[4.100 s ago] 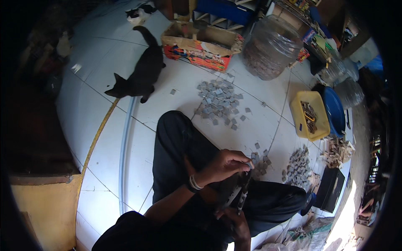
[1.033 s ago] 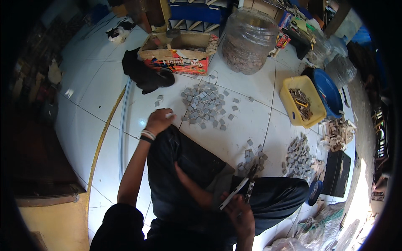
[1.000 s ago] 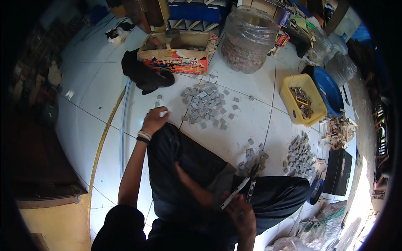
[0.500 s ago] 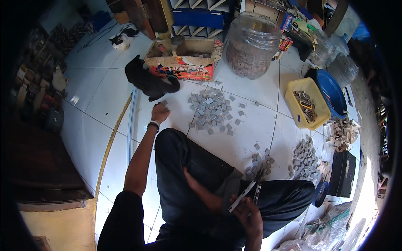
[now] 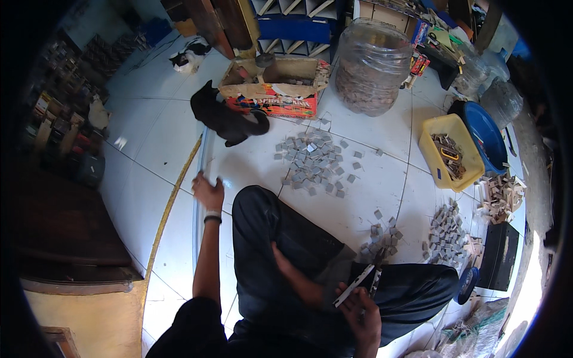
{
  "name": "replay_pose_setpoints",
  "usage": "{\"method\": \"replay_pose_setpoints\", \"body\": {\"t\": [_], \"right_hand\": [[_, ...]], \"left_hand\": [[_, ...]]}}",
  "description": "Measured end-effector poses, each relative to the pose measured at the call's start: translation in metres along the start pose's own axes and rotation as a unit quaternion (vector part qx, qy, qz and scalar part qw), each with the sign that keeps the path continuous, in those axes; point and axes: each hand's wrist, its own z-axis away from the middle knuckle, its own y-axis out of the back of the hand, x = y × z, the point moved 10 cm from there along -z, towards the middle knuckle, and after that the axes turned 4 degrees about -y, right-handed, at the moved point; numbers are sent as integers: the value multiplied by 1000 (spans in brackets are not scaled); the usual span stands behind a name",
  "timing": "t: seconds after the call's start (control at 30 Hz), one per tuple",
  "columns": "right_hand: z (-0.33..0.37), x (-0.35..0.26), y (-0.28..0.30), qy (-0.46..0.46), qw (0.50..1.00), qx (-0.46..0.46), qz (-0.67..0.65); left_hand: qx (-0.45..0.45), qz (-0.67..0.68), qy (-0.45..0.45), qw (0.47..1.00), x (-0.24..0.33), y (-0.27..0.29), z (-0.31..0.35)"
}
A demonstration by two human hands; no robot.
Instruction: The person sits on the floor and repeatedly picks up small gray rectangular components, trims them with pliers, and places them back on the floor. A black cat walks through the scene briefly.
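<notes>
My left hand [image 5: 209,192] hovers over the white tiles left of my bent knee, its fingers apart and nothing seen in them. In my right hand [image 5: 362,315], down by my lap, is a pair of pliers [image 5: 356,285] with pale handles spread apart. The dark jaw end points at a small heap of grey square pieces [image 5: 382,237] beyond my leg. A wider spread of such pieces [image 5: 310,161], some with thin wires, lies ahead of my knee. A third heap [image 5: 444,235] is at the right.
A black cat [image 5: 227,119] sits beside a red cardboard box [image 5: 271,102]. Farther right stand a clear plastic drum [image 5: 373,71], a yellow bin [image 5: 450,173] and a blue basin [image 5: 486,137]. A yellowish stick [image 5: 173,200] lies at left. Another cat [image 5: 188,58] rests at the back.
My left hand has drawn back toward me and left, and its fingers have opened; the small grey piece at its fingertips is gone from it. The whole view has shifted slightly.
</notes>
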Motion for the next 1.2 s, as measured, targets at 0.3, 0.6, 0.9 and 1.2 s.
{"method": "replay_pose_setpoints", "body": {"t": [0.3, 0.6, 0.9, 1.2], "right_hand": [[-4, 1, 3, -26, 1000, 8, -5], [1, -1, -2, 3, 999, -20, -29], [-2, 0, -4, -18, 998, -25, -45], [-3, -2, -5, -12, 998, -33, -50]], "left_hand": [[14, 164, -71, 984, -34, 117, -48], [-200, -69, 93, 973, -115, 38, 81], [-326, 156, 136, 922, -114, 33, 132], [68, 11, 75, 995, -256, 263, -69]]}}
